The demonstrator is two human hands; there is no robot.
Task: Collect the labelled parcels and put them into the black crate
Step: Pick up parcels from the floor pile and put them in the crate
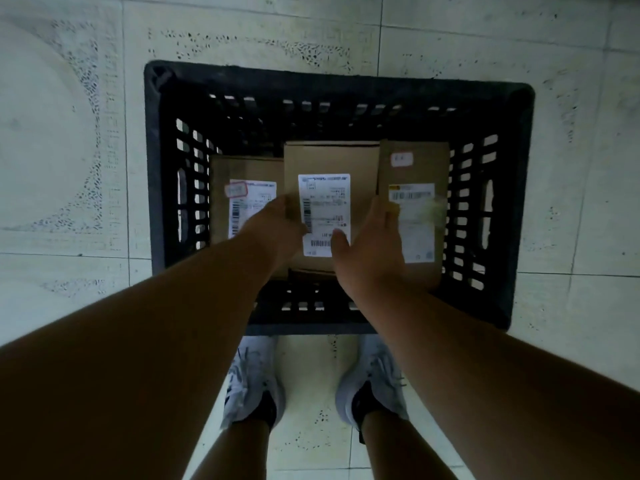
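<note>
A black slatted crate (329, 77) stands on the floor in front of me. Inside it are three brown cardboard parcels with white shipping labels: a left parcel (244, 173), a middle parcel (329, 159) and a right parcel (417, 168). The middle one sits higher than its neighbours. My left hand (277, 226) grips its left edge, with the fingers hidden behind the box. My right hand (370, 244) grips its right edge, thumb lying on the label and fingers down between the middle and right parcels.
Pale speckled floor tiles (69, 168) surround the crate on all sides. My two grey shoes (252, 379) stand just behind the crate's near wall. The far part of the crate's inside is dark.
</note>
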